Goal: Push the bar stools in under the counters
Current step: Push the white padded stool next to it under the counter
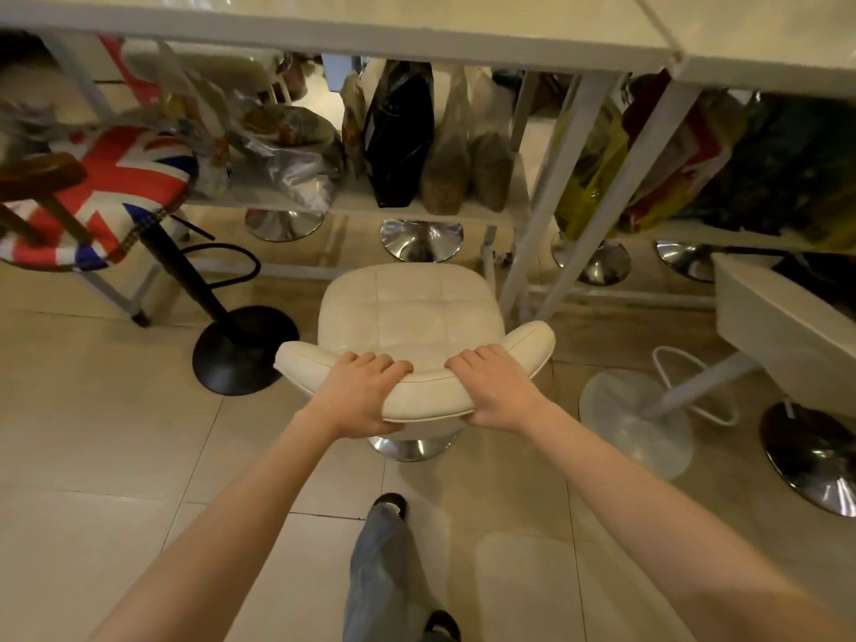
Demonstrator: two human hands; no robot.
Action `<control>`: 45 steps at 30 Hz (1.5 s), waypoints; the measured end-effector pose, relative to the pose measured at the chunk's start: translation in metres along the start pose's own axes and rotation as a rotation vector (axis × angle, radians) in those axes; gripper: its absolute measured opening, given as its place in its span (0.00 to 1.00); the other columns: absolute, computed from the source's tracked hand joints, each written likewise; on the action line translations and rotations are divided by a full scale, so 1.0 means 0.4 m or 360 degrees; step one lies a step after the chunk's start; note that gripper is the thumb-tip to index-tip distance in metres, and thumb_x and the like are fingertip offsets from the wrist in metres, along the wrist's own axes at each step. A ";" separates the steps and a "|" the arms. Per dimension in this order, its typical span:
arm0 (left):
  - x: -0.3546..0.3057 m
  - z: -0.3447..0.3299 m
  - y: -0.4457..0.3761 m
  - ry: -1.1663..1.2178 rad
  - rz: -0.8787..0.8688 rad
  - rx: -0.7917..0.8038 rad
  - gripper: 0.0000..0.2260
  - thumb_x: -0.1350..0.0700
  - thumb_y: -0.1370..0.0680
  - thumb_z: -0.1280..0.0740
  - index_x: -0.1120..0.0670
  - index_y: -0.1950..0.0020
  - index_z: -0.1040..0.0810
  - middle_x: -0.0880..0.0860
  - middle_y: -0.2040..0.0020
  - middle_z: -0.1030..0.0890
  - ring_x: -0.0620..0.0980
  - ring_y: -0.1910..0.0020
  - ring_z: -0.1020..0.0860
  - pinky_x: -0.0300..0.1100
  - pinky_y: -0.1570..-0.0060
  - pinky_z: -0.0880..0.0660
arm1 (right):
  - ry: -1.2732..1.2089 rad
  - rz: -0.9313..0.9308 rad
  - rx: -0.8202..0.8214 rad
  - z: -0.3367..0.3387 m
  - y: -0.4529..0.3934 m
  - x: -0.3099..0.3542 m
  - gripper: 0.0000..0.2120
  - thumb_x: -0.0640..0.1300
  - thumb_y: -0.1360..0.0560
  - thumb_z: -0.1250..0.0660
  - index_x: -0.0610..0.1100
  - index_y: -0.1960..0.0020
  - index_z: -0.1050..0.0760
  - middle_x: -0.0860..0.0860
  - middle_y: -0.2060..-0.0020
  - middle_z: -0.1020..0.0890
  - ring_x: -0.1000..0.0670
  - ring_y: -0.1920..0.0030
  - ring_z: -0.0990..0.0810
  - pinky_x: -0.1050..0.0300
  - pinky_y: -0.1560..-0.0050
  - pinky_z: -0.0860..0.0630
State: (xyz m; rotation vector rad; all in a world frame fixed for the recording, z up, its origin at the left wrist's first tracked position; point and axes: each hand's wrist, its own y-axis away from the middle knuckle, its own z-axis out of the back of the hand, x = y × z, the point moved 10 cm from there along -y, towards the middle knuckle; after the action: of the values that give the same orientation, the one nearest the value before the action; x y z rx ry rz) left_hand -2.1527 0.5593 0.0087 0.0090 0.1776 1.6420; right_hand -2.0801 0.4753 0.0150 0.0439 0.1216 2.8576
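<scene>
**Both hands grip the cream stool's backrest in front of the counter**

Head view: the cream bar stool stands on the tiled floor just in front of the white counter, its quilted seat short of the counter's edge and its chrome base showing below the backrest. The left hand grips the curved backrest left of its middle, fingers curled over the top and thumb beneath. The right hand grips the same backrest right of its middle, fingers wrapped over the top edge. Both arms reach out straight toward the stool.

Left of the cream stool stands a flag-patterned stool on a black pedestal base, its seat partly under the counter. Right of the cream stool a white stool leans on a pale round base. Beyond the cream stool, a low shelf under the counter holds bags, among them a black bag. Nearer the camera than the stool, a leg in blue jeans steps forward.
</scene>
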 end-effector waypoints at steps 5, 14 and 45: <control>0.027 0.019 -0.046 0.0037 0.0027 -0.0018 0.32 0.37 0.36 0.29 0.49 0.36 0.32 0.51 0.46 0.23 0.53 0.49 0.24 0.49 0.46 0.31 | -0.0006 -0.0021 0.0007 0.003 -0.046 -0.038 0.28 0.49 0.47 0.23 0.41 0.50 0.25 0.45 0.59 0.21 0.42 0.60 0.22 0.52 0.55 0.27; 0.106 0.031 -0.151 0.0013 0.0057 0.0003 0.32 0.37 0.35 0.30 0.48 0.35 0.33 0.50 0.44 0.23 0.53 0.48 0.25 0.48 0.45 0.31 | 0.0056 0.0036 0.0034 0.016 -0.159 -0.103 0.28 0.48 0.45 0.23 0.41 0.48 0.26 0.45 0.56 0.21 0.42 0.57 0.22 0.51 0.53 0.27; 0.349 0.094 -0.361 -0.0033 -0.0158 -0.0090 0.32 0.35 0.39 0.31 0.47 0.40 0.31 0.49 0.53 0.21 0.50 0.57 0.22 0.46 0.54 0.26 | -0.0048 -0.0079 -0.0037 0.048 -0.440 -0.198 0.27 0.49 0.49 0.23 0.43 0.53 0.26 0.48 0.61 0.21 0.45 0.62 0.23 0.53 0.59 0.26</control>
State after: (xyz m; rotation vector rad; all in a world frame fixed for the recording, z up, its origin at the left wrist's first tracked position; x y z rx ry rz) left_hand -2.0169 0.7116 0.0141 -0.0255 0.1142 1.5467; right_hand -1.9547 0.6231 0.0173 0.0784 0.0817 2.8072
